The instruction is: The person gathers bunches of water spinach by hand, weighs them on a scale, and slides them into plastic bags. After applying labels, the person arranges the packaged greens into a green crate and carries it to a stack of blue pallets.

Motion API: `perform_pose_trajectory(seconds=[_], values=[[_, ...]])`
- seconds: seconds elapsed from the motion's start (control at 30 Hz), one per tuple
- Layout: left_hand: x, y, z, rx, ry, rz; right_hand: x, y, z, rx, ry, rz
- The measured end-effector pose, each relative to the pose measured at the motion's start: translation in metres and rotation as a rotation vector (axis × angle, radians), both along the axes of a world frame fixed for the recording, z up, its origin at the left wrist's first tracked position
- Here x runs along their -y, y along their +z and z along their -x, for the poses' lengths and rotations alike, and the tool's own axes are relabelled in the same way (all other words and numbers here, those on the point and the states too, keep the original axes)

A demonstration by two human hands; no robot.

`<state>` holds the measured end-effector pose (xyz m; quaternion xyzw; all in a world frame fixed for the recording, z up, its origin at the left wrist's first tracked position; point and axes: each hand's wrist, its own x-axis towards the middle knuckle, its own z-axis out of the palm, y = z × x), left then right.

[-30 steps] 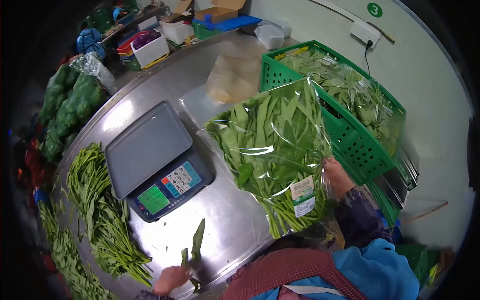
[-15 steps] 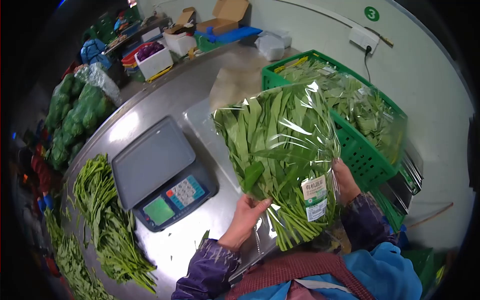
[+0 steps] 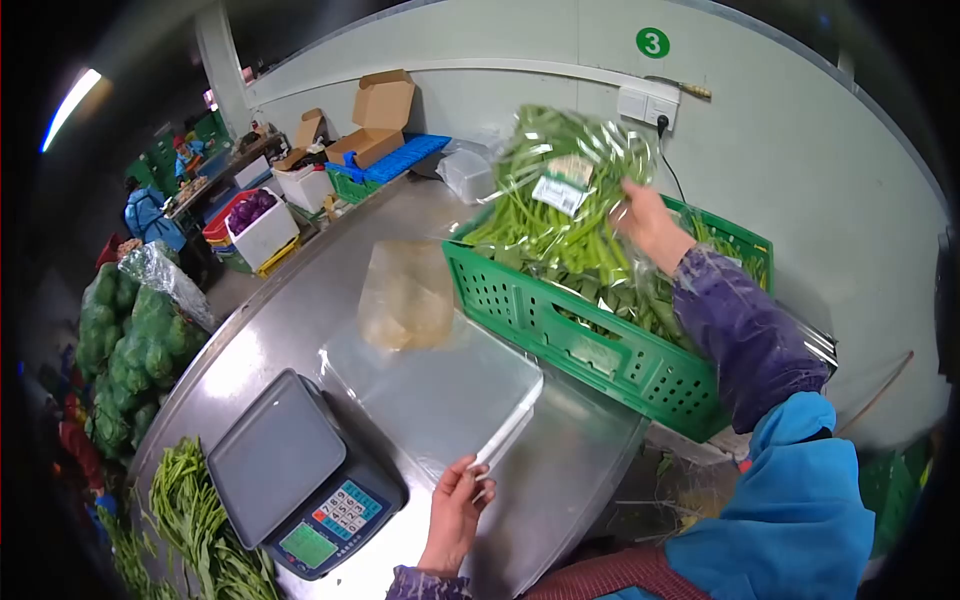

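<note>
Bagged greens (image 3: 575, 228) are in the person's right hand (image 3: 650, 225), which pinches the right side of the clear wrapper, the thumb on the near face. The bundle is tilted above a green crate (image 3: 590, 345), leaf end away and stems toward the person, with a white label (image 3: 560, 195) facing up; whether its lower end touches the other bagged greens in the crate, I cannot tell. The left hand (image 3: 460, 515) has its fingers curled and pressed together on the near edge of a stack of clear plastic bags (image 3: 440, 385), which lies flat on the metal table (image 3: 540, 490). Left of that stack sits a scale (image 3: 275, 455) with a bare grey tray and a lit green display, and loose greens (image 3: 195, 510) lie beside it. On the wall behind, a plug is in a socket (image 3: 648, 106) below a round green sign (image 3: 653, 42) reading 3. Far left, 2 people in blue are near another table.
</note>
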<state>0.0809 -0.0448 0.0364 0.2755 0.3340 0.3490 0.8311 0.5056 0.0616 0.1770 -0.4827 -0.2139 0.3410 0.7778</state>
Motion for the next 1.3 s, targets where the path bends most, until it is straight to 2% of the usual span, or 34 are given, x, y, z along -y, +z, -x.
perform_pose_trajectory(seconds=[0.03, 0.07, 0.13, 0.17, 0.23, 0.27, 0.3, 0.37, 0.4, 0.47, 0.5, 0.57, 0.63, 0.67, 0.73, 0.8, 0.83, 0.87, 0.9, 0.93, 1.0, 1.03, 1.07, 1.1, 1.13, 1.17, 1.2, 1.23, 1.27, 1.3], values=[[0.002, -0.006, 0.0, -0.005, 0.006, 0.003, -0.009, -0.02, -0.026, 0.022, 0.086, 0.152], [0.005, -0.01, 0.001, -0.042, 0.013, 0.011, -0.005, -0.024, -0.033, 0.023, 0.094, 0.147], [0.007, -0.018, 0.004, -0.103, 0.028, 0.029, 0.005, -0.028, -0.033, 0.175, 0.292, 0.661], [0.008, -0.02, 0.005, -0.102, 0.032, 0.026, 0.005, -0.017, -0.037, 0.178, 0.295, 0.658], [0.01, -0.025, 0.009, -0.165, 0.082, 0.104, 0.014, 0.024, -0.031, 0.903, 0.445, 0.981], [0.011, -0.035, 0.012, -0.168, 0.087, 0.113, 0.006, 0.035, -0.036, 1.147, 0.397, 1.066], [0.013, -0.04, 0.013, -0.168, 0.09, 0.11, -0.007, 0.04, -0.042, 1.149, 0.397, 1.061], [0.017, -0.042, 0.013, -0.309, 0.091, 0.074, -0.036, 0.041, -0.052, 1.533, 0.108, 0.765], [0.019, -0.038, 0.011, -0.329, 0.113, 0.103, -0.054, 0.034, -0.06, 1.533, 0.115, 0.75], [0.022, -0.045, 0.012, -0.332, 0.129, 0.094, -0.096, 0.005, -0.071, 1.599, 0.211, 0.252], [0.024, -0.047, 0.014, -0.331, 0.139, 0.107, -0.111, -0.012, -0.07, 1.591, 0.225, 0.237], [0.026, -0.051, 0.016, -0.34, 0.16, 0.112, -0.126, -0.051, -0.056, 1.687, 0.47, 0.686], [0.033, -0.057, 0.02, -0.379, 0.212, 0.134, -0.105, -0.079, -0.028, 1.724, 0.53, 0.896], [0.036, -0.065, 0.025, -0.382, 0.193, 0.103, -0.107, -0.091, -0.032, 1.733, 0.576, 0.907], [0.036, -0.056, 0.024, -0.343, 0.234, 0.189, -0.108, -0.078, -0.031, 1.741, 0.624, 0.95], [0.036, -0.051, 0.028, -0.301, 0.254, 0.253, -0.136, -0.072, -0.052, 1.798, 0.748, 0.842], [0.038, -0.051, 0.028, -0.295, 0.289, 0.269, -0.144, -0.05, -0.039, 1.854, 0.776, 0.754], [0.041, -0.051, 0.029, -0.298, 0.272, 0.27, -0.142, -0.037, -0.015, 1.882, 0.544, 0.53], [0.043, -0.05, 0.03, -0.301, 0.253, 0.271, -0.142, -0.029, 0.016, 1.872, 0.315, 0.309], [0.046, -0.049, 0.031, -0.307, 0.263, 0.279, -0.145, -0.027, 0.052, 1.877, 0.342, 0.289], [0.052, -0.049, 0.032, -0.312, 0.284, 0.297, -0.147, -0.029, 0.118, 1.724, 0.382, 0.132], [0.057, -0.049, 0.034, -0.32, 0.291, 0.305, -0.152, -0.044, 0.142, 1.754, 0.605, 0.292], [0.064, -0.054, 0.036, -0.313, 0.322, 0.3, -0.15, -0.06, 0.167, 1.78, 0.741, 0.508], [0.071, -0.054, 0.036, -0.308, 0.415, 0.332, -0.158, -0.103, 0.174, 1.883, 0.718, 0.447], [0.078, -0.053, 0.039, -0.317, 0.401, 0.308, -0.176, -0.163, 0.167, 1.975, 0.701, 0.359], [0.086, -0.052, 0.048, -0.331, 0.393, 0.282, -0.195, -0.217, 0.155, 1.86, 0.736, 0.4], [0.097, -0.054, 0.058, -0.337, 0.515, 0.314, -0.155, -0.168, 0.19, 1.39, 0.853, 0.798], [0.11, -0.057, 0.065, -0.358, 0.523, 0.27, -0.143, -0.179, 0.197, 1.117, 0.731, 0.784], [0.125, -0.058, 0.073, -0.382, 0.517, 0.223, -0.169, -0.232, 0.169, 0.976, 0.696, 0.704], [0.141, -0.059, 0.081, -0.387, 0.603, 0.251, -0.228, -0.318, 0.119, 0.837, 0.613, 0.748]])
